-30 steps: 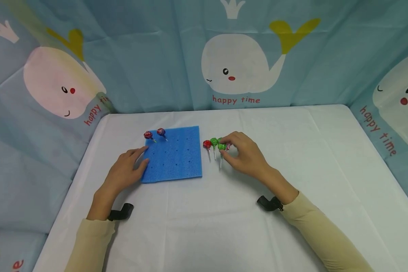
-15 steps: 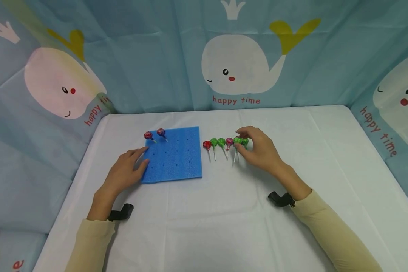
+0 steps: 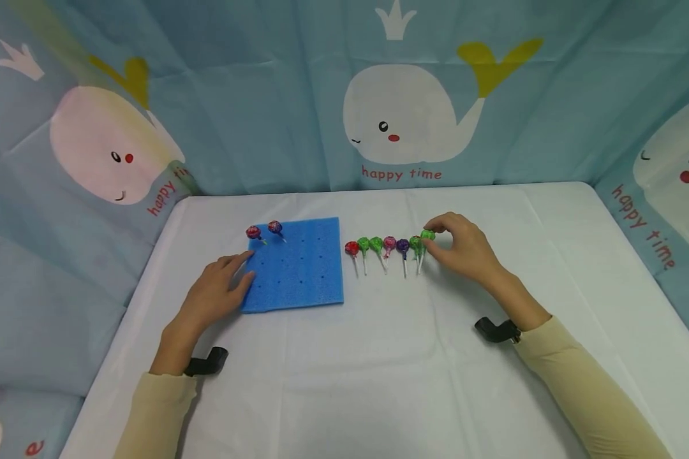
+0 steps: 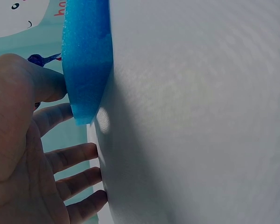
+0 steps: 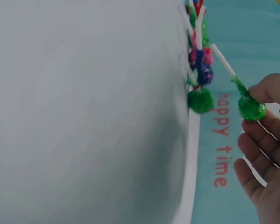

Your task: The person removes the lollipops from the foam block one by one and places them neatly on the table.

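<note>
My right hand pinches a green lollipop by its wrapped head, between thumb and fingers. In the right wrist view the held lollipop is raised off the table, its white stick pointing up and left. Beside it lies a row of several lollipops: red, green, pink, purple and another green nearest the hand. My left hand touches the left edge of a blue foam board with relaxed fingers; thumb and forefinger meet the foam in the left wrist view.
Two dark red-and-blue lollipops stand in the board's back left part, and small holes dot the rest of it. A white cloth covers the table. Blue whale-print curtains hang behind and at both sides.
My right hand has moved right along the row, carrying the green lollipop with it. The pink and purple lollipops came into plain sight. My left hand has kept its place at the board.
</note>
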Demonstrator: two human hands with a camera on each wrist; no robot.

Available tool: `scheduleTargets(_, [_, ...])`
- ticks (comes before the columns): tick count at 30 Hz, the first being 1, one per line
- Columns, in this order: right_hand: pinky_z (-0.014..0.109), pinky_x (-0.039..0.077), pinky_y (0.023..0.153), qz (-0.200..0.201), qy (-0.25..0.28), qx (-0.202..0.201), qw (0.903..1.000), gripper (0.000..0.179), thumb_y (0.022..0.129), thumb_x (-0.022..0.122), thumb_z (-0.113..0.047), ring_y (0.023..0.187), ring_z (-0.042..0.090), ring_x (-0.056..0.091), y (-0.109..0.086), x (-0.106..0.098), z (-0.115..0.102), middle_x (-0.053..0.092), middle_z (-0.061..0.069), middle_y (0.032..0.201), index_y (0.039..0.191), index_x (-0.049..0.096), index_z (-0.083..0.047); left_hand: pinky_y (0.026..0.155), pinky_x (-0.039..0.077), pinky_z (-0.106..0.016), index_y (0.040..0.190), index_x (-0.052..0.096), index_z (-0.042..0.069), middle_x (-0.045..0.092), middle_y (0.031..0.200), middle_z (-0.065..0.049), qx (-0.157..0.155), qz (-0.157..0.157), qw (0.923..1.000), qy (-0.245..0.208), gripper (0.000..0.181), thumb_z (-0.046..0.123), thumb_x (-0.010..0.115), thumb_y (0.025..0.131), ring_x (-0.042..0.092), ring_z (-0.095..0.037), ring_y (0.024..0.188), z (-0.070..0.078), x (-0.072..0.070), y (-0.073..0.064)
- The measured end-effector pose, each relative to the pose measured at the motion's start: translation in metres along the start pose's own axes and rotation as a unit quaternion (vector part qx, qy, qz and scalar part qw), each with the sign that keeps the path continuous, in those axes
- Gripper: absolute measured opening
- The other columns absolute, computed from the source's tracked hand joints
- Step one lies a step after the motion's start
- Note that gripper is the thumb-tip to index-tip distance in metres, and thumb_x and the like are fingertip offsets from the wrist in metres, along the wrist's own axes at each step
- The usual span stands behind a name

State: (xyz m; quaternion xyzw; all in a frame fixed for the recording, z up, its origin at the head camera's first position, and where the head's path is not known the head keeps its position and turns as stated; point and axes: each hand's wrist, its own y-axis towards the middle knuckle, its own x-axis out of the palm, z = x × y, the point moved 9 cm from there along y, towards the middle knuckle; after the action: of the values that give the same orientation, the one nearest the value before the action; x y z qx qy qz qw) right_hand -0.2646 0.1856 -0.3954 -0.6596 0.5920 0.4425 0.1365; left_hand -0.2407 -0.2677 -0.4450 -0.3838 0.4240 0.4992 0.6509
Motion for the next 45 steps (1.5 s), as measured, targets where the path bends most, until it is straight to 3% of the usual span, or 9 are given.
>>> scheduleTargets(17, [0.050,0.055,0.090,-0.100,-0.053,0.056,0.9920,0.025,0.099,0.071,-0.019,0.103,0.032,0.068,0.003,0.014,0.026,0.073,0.016,0.111,0.118,0.071,-0.003,0.116,0.038,-0.077,0.163,0.040,0.010,0.045,0.160,-0.032,-0.002,-0.002,1.0000,-0.005,0.058,0.034,0.050,0.111,0.041,-0.056,0.147,0.000,0.000,-0.003])
scheduleTargets(37, [0.052,0.057,0.088,-0.128,-0.075,0.050,0.9877,0.030,0.099,0.072,-0.020,0.101,0.032,0.071,0.007,0.021,0.028,0.076,0.017,0.110,0.123,0.072,-0.002,0.115,0.038,-0.077,0.163,0.040,0.011,0.045,0.159,-0.032,-0.001,0.001,1.0000,-0.003,0.058,0.036,0.049,0.111,0.042,-0.057,0.146,-0.002,0.000,0.000])
scheduleTargets(45, [0.055,0.058,0.091,-0.106,-0.098,0.043,0.9885,0.032,0.100,0.071,-0.025,0.110,0.035,0.070,0.011,0.012,0.018,0.072,0.018,0.121,0.126,0.072,-0.005,0.115,0.039,-0.077,0.163,0.040,0.010,0.045,0.159,-0.032,0.000,-0.001,1.0000,-0.006,0.059,0.035,0.049,0.111,0.041,-0.057,0.146,0.000,-0.001,-0.001])
